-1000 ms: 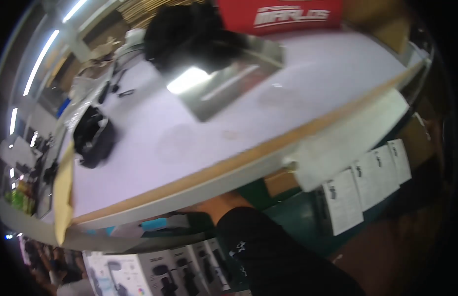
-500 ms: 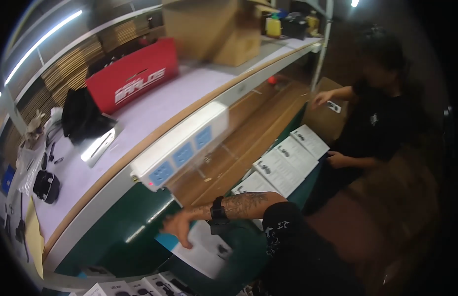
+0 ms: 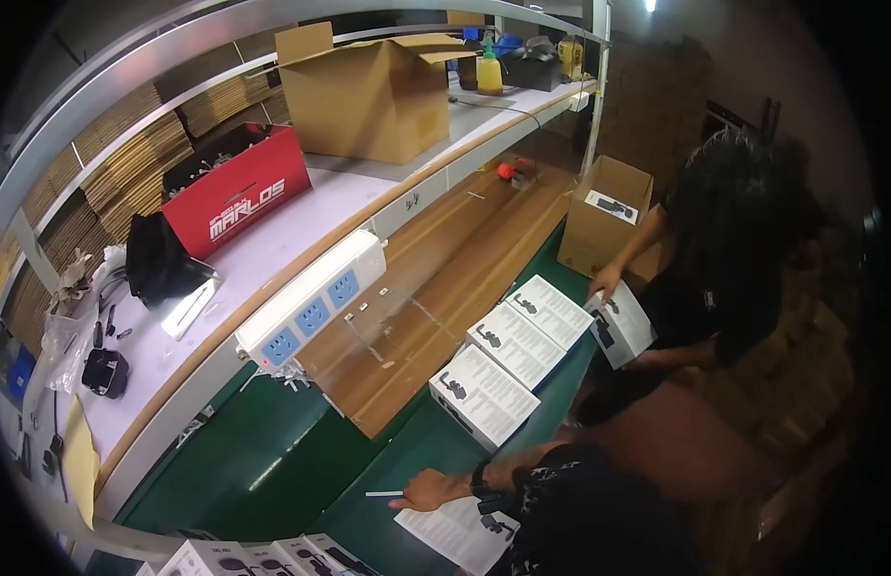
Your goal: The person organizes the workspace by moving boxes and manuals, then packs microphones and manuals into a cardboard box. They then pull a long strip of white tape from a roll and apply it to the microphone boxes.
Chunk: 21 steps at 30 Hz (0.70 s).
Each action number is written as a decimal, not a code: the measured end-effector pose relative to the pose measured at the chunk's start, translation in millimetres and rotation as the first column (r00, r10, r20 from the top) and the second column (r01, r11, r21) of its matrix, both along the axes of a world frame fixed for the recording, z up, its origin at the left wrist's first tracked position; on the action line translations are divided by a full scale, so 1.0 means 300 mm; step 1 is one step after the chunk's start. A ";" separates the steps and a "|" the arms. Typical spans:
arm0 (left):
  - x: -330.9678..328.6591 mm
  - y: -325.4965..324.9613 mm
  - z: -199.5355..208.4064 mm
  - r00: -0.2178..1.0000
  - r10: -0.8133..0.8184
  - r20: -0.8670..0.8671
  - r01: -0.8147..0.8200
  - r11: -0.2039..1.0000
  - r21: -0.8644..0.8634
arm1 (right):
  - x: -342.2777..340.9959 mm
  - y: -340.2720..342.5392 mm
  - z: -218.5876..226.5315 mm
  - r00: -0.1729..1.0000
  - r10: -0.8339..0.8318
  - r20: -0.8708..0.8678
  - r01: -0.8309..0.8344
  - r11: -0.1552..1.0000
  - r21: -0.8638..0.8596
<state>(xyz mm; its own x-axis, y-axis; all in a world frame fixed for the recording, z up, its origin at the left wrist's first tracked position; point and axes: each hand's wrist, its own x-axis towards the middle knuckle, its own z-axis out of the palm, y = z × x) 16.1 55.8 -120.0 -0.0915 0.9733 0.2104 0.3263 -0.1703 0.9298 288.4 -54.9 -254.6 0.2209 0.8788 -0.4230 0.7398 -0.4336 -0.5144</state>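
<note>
My right hand (image 3: 431, 491), with a dark band at the wrist, reaches in from the lower right. Its fingers are closed on a thin white-and-blue strip (image 3: 383, 494) that sticks out to the left; its exact kind is unclear. Just below the hand, partly behind the wrist, lies a white printed box (image 3: 455, 534) with a dark device pictured on it. Beyond it, white boxes of the same look (image 3: 484, 392) form a row on the green table (image 3: 388, 470). My left hand is out of view.
A co-worker at right holds a white box (image 3: 623, 326) by an open carton (image 3: 599, 235). Several white boxes (image 3: 210, 557) stand at the lower left. A power strip (image 3: 311, 300) hangs below the shelf, which carries a red box (image 3: 239, 197) and a large carton (image 3: 364, 106).
My right hand has gone from spread fingers to closed on the strip. The co-worker has lifted a white box from the row's far end. My view has shifted.
</note>
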 end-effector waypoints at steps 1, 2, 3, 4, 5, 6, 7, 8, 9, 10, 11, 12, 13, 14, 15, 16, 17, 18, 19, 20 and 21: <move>0.008 0.007 0.009 1.000 0.006 -0.008 -0.006 1.000 0.009 | -0.011 -0.015 -0.006 0.987 -0.141 0.071 0.137 0.988 0.065; 0.014 0.010 0.017 1.000 0.015 -0.018 -0.015 1.000 0.015 | -0.027 -0.014 -0.014 0.954 -0.269 0.131 0.232 0.942 0.245; 0.017 0.010 0.024 0.999 0.028 -0.031 -0.028 0.999 0.019 | -0.027 0.001 -0.023 0.956 -0.267 0.122 0.234 0.944 0.231; 0.010 0.004 0.028 0.998 0.046 -0.053 -0.045 0.999 0.019 | -0.034 0.016 -0.035 0.936 -0.311 0.163 0.256 0.922 0.289; 0.000 -0.008 0.031 0.995 0.070 -0.078 -0.068 0.998 0.017 | -0.040 0.011 -0.051 0.916 -0.349 0.199 0.268 0.900 0.343; -0.019 0.000 0.038 0.989 0.106 -0.106 -0.104 0.994 0.024 | -0.041 0.013 -0.059 0.910 -0.337 0.243 0.219 0.886 0.410; -0.044 0.002 0.044 0.979 0.149 -0.139 -0.147 0.989 0.030 | -0.048 0.011 -0.071 0.916 -0.292 0.275 0.172 0.906 0.388; -0.076 -0.001 0.048 0.964 0.200 -0.174 -0.197 0.980 0.037 | -0.050 0.016 -0.088 0.923 -0.236 0.304 0.117 0.924 0.363; -0.123 -0.029 0.061 0.943 0.250 -0.220 -0.249 0.968 0.035 | -0.030 0.014 -0.132 0.897 -0.232 0.377 0.054 0.903 0.425; -0.205 -0.081 0.086 0.910 0.305 -0.283 -0.308 0.951 0.033 | -0.034 0.001 -0.163 0.874 -0.222 0.433 -0.013 0.879 0.477; -0.301 -0.162 0.116 0.856 0.380 -0.351 -0.393 0.919 0.035 | -0.018 0.006 -0.082 0.925 -0.164 0.342 0.034 0.934 0.356; -0.360 -0.237 0.128 0.805 0.434 -0.405 -0.459 0.888 0.038 | 0.008 0.001 -0.094 0.898 -0.189 0.396 0.034 0.930 0.367; -0.394 -0.328 0.189 0.738 0.505 -0.449 -0.535 0.842 0.068 | 0.026 0.043 -0.073 0.928 -0.174 0.329 0.105 0.971 0.215; -0.400 -0.311 0.159 0.688 0.512 -0.514 -0.516 0.843 0.149 | 0.046 0.058 -0.056 0.943 -0.162 0.291 0.115 0.979 0.171; -0.359 -0.277 0.171 0.737 0.478 -0.478 -0.501 0.861 0.087 | 0.074 0.054 -0.052 0.956 -0.121 0.267 0.073 0.980 0.184; -0.303 -0.270 0.213 0.670 0.434 -0.602 -0.459 0.880 0.124 | 0.109 0.036 -0.050 0.964 -0.092 0.250 0.041 0.979 0.199; -0.366 -0.248 0.165 0.628 0.458 -0.629 -0.409 0.882 0.233 | 0.116 0.044 -0.047 0.971 -0.059 0.231 0.012 0.980 0.199; -0.409 -0.239 0.116 0.818 0.441 -0.369 -0.403 0.897 0.178 | 0.122 0.052 -0.040 0.974 0.049 0.221 -0.098 0.972 0.214; -0.429 -0.247 0.090 0.918 0.391 -0.064 -0.381 0.915 0.128 | 0.124 0.047 -0.037 0.963 0.161 0.216 -0.209 0.952 0.223; -0.449 -0.261 0.083 0.904 0.420 -0.077 -0.408 0.903 0.131 | 0.118 0.054 -0.034 0.960 0.192 0.202 -0.236 0.946 0.223; -0.464 -0.298 0.085 0.907 0.420 -0.034 -0.416 0.905 0.091 | 0.111 0.064 -0.030 0.938 0.243 0.246 -0.283 0.948 0.143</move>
